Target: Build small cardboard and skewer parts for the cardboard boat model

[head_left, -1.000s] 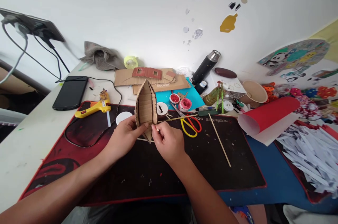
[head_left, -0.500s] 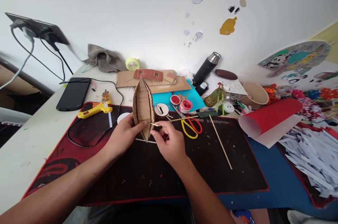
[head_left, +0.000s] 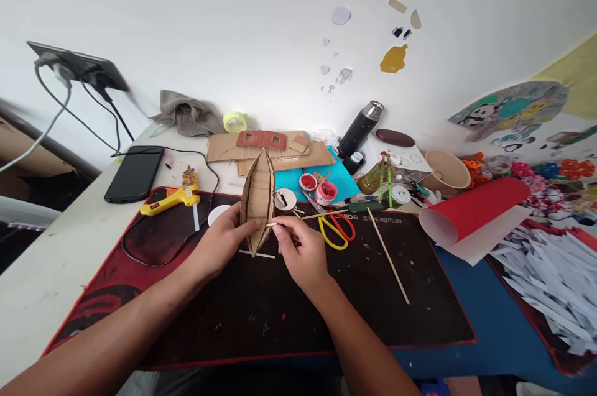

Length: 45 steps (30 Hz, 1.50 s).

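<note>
A small cardboard boat [head_left: 260, 194] stands on end, its open inside facing me. My left hand [head_left: 228, 233] grips its lower left side, thumb pressed inside the hull. In a pinch between thumb and forefinger, my right hand [head_left: 302, 247] holds a short thin wooden stick [head_left: 271, 224], whose tip meets the boat's lower right wall. Below the boat another thin stick [head_left: 263, 255] lies on the dark mat [head_left: 224, 321]. Scissors [head_left: 336, 228] with yellow and red handles lie just beyond my right hand.
A yellow glue gun [head_left: 175, 198] with its cord and a black phone [head_left: 134, 173] are at left. Paint pots [head_left: 325, 192], cardboard pieces and a black flask [head_left: 361, 128] stand behind. At right lie a long stick [head_left: 389, 259], a red paper roll [head_left: 480, 211] and paper strips [head_left: 541, 278].
The boat has turned and tilted slightly in my left hand, its top tip shifting right. My right thumb has closed up against the stick. The whole view has shifted a little.
</note>
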Available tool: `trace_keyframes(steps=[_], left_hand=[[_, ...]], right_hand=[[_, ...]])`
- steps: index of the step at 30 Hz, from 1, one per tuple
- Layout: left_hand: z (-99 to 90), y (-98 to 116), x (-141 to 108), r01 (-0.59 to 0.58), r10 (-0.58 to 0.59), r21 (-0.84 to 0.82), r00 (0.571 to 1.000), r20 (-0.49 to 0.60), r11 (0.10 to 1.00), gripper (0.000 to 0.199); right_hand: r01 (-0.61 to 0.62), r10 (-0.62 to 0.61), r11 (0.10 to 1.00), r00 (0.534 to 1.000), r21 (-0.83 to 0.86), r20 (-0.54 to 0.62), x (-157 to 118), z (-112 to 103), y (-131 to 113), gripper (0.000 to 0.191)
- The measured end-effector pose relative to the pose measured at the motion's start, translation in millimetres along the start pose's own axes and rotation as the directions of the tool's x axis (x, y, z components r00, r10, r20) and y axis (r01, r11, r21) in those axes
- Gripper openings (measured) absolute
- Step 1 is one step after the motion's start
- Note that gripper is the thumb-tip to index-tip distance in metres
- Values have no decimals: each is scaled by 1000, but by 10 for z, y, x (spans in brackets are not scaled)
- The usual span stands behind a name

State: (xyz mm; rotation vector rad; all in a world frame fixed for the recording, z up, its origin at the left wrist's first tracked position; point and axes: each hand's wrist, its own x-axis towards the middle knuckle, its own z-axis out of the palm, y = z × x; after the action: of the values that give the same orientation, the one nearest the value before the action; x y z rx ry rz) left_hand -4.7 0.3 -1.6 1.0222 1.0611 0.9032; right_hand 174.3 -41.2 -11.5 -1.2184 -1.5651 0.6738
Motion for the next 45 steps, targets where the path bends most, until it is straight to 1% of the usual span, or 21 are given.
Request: trace_keyframes(steps=[3,9,12,15,18,20,23,25,27,29,32,37,45], left_hand=[[19,21,-9,13,-13,9,1000,10,1000,55],[17,2,-4,60,-60,-15,998,13,998,52],[24,-2,3,92,-90,-75,996,25,993,53],[31,-12,5,95,-94,-113,995,14,989,52],[32,-25,5,103,-100,-149,994,33,983,45],[25,-27,10,132,-125,-200,991,45,971,39],[11,-10,22,165,-166,-269,986,18,949,32],[7,8,27,175,-182,-306,983,4,936,32],[10,20,27,176,-184,-330,983,8,928,33],[17,23,20,173,-177,-334,984,18,926,34],[29,12,4,172,-170,-338,985,34,925,35],[41,-5,-14,186,-169,-345,983,79,920,37],[74,-13,-37,142,-120,-303,989,89,943,38]], right_hand=[[17,-17,1000,1000,-20,7,11,-2,2,20],[119,-118,990,993,-70,19,21,2,4,18],[132,-130,989,991,-66,26,22,19,2,17],[119,-118,992,993,-51,27,21,32,2,18],[87,-86,996,996,-10,28,11,36,13,17],[45,-46,999,998,26,33,-4,34,28,17],[-48,48,995,999,84,-2,-27,22,52,20],[-118,122,985,992,129,-24,-36,12,60,23],[-189,192,968,981,165,-2,-35,7,54,26],[-248,243,950,969,190,49,-28,10,37,27],[-294,278,929,956,226,97,-13,26,14,27],[-340,317,895,940,291,124,-9,62,21,26],[-431,373,829,901,357,221,-16,95,63,29]])
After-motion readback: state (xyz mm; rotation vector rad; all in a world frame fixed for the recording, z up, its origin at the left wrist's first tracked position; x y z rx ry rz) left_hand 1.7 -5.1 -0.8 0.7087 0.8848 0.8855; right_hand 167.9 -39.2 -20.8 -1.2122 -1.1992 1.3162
